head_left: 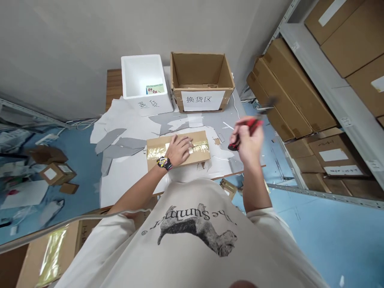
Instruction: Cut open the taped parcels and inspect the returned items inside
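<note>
A flat cardboard box (192, 160) with shiny clear tape along its top lies near the table's front edge. My left hand (179, 150) rests on the box top with its fingers stretched out, holding nothing; a watch is on that wrist. To the right, my right hand (249, 138) is raised above the table's right side, away from the box. Its fingers are wrapped round the handle of a red-and-black box cutter (256, 125). The cutter's far end points up and right and is smeared by motion.
On the table (126, 168), with torn grey and white covering, a white foam box (150, 103) and an open cardboard box (204, 100) stand at the back. Shelves of cartons (295, 86) rise at right. More cartons (57, 175) lie on the left floor.
</note>
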The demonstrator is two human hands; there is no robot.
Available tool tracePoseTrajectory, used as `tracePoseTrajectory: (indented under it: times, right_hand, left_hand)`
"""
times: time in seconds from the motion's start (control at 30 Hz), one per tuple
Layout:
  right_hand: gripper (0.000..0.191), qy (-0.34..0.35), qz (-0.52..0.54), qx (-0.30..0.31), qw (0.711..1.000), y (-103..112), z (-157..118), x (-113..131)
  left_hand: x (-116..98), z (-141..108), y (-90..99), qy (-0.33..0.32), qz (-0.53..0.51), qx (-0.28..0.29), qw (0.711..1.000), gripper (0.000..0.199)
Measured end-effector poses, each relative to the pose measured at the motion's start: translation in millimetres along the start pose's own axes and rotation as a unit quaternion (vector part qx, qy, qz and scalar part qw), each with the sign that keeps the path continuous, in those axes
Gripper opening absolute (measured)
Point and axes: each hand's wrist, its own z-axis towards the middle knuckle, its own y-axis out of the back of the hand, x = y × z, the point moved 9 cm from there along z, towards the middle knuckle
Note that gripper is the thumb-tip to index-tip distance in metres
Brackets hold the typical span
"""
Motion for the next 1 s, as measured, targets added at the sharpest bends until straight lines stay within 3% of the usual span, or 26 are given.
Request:
tracePoseTrajectory:
  times: [0.1, 0.2, 0.33, 0.43, 0.53, 0.77, 0.87, 1.0]
  right_hand:
    - [0.044, -0.034, -0.039, 0.024, 0.998, -21, 14, -48]
    - [0.044, -0.096, -0.109, 0.066, 0.987, -43, 30, -105]
    - [0.046, -0.109, -0.207, 0.118, 0.965, -77, 59, -139]
    - [0.048, -0.135, -0.244, 0.163, 0.947, -98, 76, -148]
    - [0.050, -0.155, -0.299, 0.187, 0.923, -105, 86, -147]
    - [0.049, -0.054, -0.504, 0.246, 0.826, -126, 89, -122]
    - [0.048, -0.074, -0.453, 0.263, 0.848, -124, 83, -120]
    - [0.039, -0.152, -0.321, 0.278, 0.892, -85, 72, -119]
  left_hand:
    - [-11, 1, -6.8, 0.000, 0.004, 0.001, 1.000, 0.049]
    - [-17, 4, -12.7, 0.015, 0.007, 0.006, 1.000, 0.061]
    - [-20, 6, -16.6, 0.021, 0.005, 0.015, 1.000, 0.078]
    - [-24, 8, -19.8, 0.024, 0.001, 0.023, 0.999, 0.083]
    - [-28, 12, -22.2, 0.036, 0.009, 0.018, 0.999, 0.083]
    - [-33, 35, -27.3, 0.073, 0.036, 0.033, 0.996, 0.084]
    - [-34, 42, -25.2, 0.076, 0.040, 0.057, 0.995, 0.086]
    - [-35, 41, -18.6, 0.097, 0.035, 0.074, 0.992, 0.089]
